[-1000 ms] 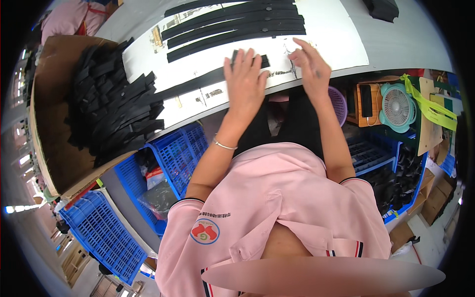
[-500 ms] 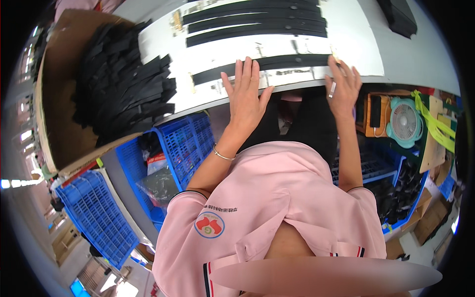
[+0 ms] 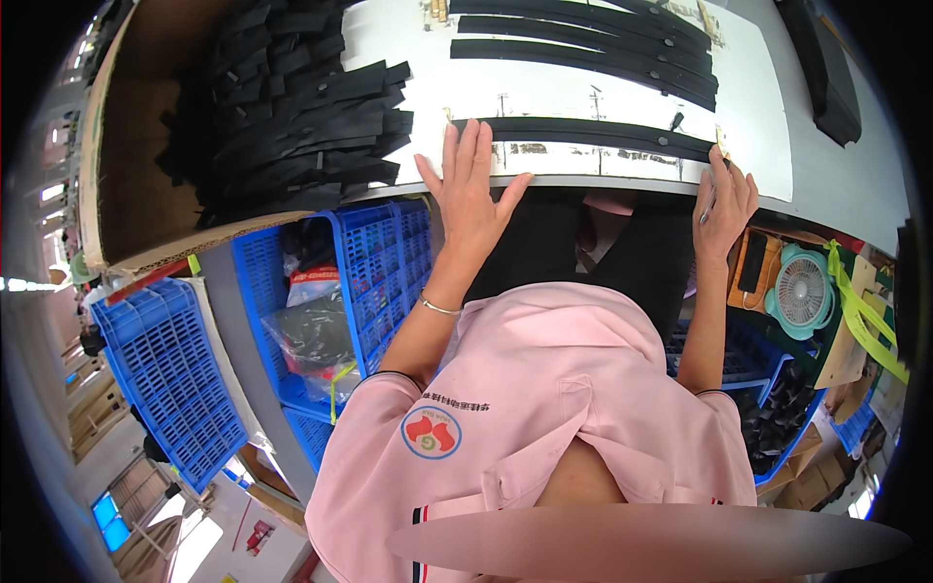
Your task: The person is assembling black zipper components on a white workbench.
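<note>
A long black strip (image 3: pixel 593 131) lies across a white board (image 3: pixel 564 97) with dark marks on it. At the strip's left end, my left hand (image 3: pixel 471 189) rests flat and open, fingertips on the strip. My right hand (image 3: pixel 724 209) is at the other end, index fingertip touching the strip there. Its fingers are bent around a slim silvery object (image 3: pixel 708 209), mostly hidden, whose kind I cannot make out. Farther up the board, several more black strips (image 3: pixel 583 51) lie side by side. Small round dark spots show along the strips.
A cardboard box (image 3: pixel 136 204) at the left has a heap of black strips (image 3: pixel 292 107) spilling onto the board. Blue plastic baskets (image 3: pixel 374 282) stand below the table. A black case-like object (image 3: pixel 826 78) lies far right, and a small turquoise fan (image 3: pixel 805 289) sits lower right.
The view has shifted, so the board and strips appear farther right. My left hand now lies at the strip's left end instead of farther along it. My right hand stays at the right end.
</note>
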Motion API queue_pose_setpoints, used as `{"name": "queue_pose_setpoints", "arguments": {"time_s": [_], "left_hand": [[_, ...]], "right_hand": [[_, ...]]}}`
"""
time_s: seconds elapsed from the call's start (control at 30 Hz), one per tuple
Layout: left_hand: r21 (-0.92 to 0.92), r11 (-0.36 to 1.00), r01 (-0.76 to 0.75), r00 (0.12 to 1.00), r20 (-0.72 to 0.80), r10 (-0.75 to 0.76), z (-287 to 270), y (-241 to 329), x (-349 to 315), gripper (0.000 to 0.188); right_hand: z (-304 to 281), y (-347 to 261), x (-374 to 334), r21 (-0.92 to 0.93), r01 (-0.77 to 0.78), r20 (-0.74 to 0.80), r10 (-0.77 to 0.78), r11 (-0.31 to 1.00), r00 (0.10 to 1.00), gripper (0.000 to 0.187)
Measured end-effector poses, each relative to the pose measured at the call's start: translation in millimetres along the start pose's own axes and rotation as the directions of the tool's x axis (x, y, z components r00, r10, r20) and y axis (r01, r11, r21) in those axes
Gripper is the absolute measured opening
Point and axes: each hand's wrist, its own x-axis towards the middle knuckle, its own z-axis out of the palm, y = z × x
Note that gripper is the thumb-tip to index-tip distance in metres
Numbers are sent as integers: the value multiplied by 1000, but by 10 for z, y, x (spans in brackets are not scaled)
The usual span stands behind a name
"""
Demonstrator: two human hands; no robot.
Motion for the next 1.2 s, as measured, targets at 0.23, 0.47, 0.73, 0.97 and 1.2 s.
{"name": "queue_pose_setpoints", "arguments": {"time_s": [0.23,0.47,0.73,0.97,1.2], "left_hand": [[-19,999,-29,994,-104,27,68,-45,-18,81],[-56,998,-30,991,-130,22,97,-25,-9,81],[-76,997,-23,988,-156,11,100,-53,-24,84],[-73,997,-31,986,-168,18,119,-59,-21,83],[-62,997,-37,985,-171,26,127,-66,-29,81]], "right_hand": [[-9,-876,526,608,-89,22,96,789,995,26],[343,-1845,859,838,-476,468,96,266,878,20],[613,-1990,806,841,-345,368,28,417,929,22],[641,-2005,798,823,-299,333,16,483,943,18],[639,-1911,755,872,-281,343,-91,401,935,20]]}}
